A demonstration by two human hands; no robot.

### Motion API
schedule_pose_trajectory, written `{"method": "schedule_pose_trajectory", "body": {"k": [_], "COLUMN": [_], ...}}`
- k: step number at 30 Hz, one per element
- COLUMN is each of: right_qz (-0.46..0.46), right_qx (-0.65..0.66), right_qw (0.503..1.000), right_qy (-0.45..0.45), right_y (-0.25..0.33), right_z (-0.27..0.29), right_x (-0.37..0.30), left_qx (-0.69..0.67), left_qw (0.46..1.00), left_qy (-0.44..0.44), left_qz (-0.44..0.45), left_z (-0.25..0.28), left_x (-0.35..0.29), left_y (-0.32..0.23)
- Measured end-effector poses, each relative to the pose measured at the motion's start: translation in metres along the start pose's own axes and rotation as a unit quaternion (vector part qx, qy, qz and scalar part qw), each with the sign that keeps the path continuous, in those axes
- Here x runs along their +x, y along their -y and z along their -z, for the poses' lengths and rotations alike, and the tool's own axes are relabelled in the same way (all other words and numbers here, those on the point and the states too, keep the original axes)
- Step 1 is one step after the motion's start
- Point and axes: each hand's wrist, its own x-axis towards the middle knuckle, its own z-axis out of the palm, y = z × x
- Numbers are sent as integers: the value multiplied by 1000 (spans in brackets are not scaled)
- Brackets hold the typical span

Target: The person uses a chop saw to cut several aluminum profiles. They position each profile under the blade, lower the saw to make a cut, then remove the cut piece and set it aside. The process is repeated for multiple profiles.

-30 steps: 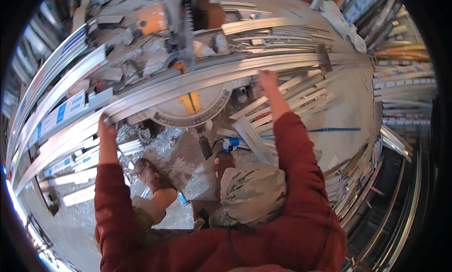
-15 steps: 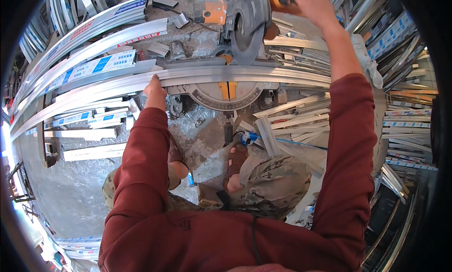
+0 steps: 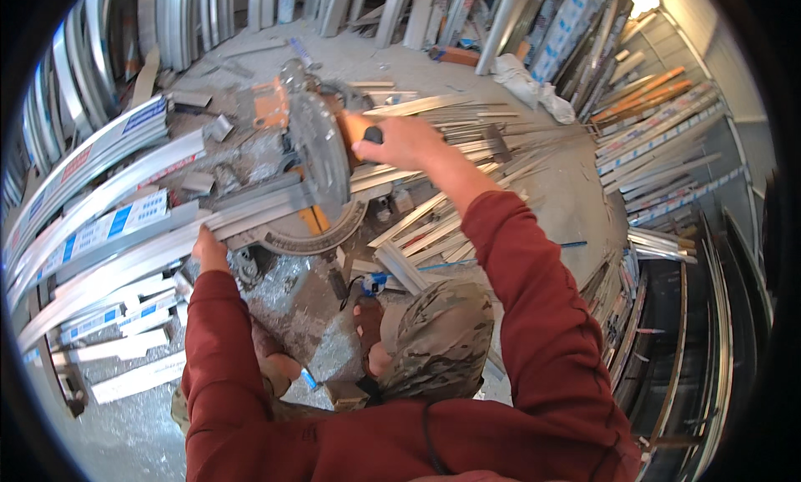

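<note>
My right hand (image 3: 402, 144) is closed round the orange handle (image 3: 357, 136) of a mitre saw. The saw's round blade (image 3: 321, 152) is lowered and meets long silver aluminium profiles (image 3: 150, 261) lying across the saw's bed. Left of the blade, my left hand (image 3: 209, 250) grips the near edge of these profiles, with the thumb on top; its other fingers are partly hidden. The saw's semicircular scale (image 3: 329, 236) curves out on the near side, with a yellow insert (image 3: 314, 219) below the blade.
More profiles with printed film (image 3: 108, 227) are stacked at the left. Loose offcuts (image 3: 434, 232) lie right of the saw. A blue air gun (image 3: 375, 280) rests near my foot. Upright profiles (image 3: 409, 23) line the back, and a rack of bars (image 3: 659, 156) stands at the right.
My right hand has brought the saw head down onto the profiles. My left hand still holds them at the same place. The view has swung to the right.
</note>
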Motion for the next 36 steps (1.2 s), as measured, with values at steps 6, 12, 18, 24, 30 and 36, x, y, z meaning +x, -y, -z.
{"method": "schedule_pose_trajectory", "body": {"k": [6,12,18,24,30,36], "right_qz": [66,50,66,30,52,41], "right_qx": [-46,-5,-1,-8,7,5], "right_qw": [994,997,994,999,995,996], "right_qy": [-80,-62,-89,-45,-87,-73], "right_y": [-11,-16,-14,-10,-11,-8], "right_z": [-35,-51,-60,-55,-68,-69], "right_x": [-15,-21,-29,-39,-39,-44], "left_qx": [5,-3,-7,9,-14,-10], "left_qw": [1000,1000,1000,1000,1000,1000], "left_qy": [-7,-3,4,7,27,27], "left_qz": [8,-1,-3,13,5,0], "left_z": [-4,-5,-4,-5,-2,-1], "left_x": [7,1,5,5,24,25], "left_y": [3,6,4,8,10,11]}}
